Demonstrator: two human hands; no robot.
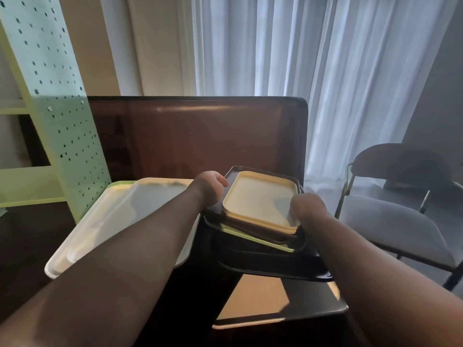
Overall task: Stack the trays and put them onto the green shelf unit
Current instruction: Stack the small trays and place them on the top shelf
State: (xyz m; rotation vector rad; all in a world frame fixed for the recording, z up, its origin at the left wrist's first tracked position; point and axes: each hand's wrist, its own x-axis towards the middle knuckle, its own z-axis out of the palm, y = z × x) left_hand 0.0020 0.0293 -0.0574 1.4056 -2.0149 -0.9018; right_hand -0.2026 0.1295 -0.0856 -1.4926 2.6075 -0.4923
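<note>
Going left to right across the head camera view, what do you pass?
Green shelf unit → large white tray → left hand → cream tray on top of the stack → right hand → grey chair.

A stack of trays (260, 204) sits at centre on the table (200, 136), more trays (120, 221) left of it, shelf unit (62, 116) upper left, chair (400, 209) right.
</note>
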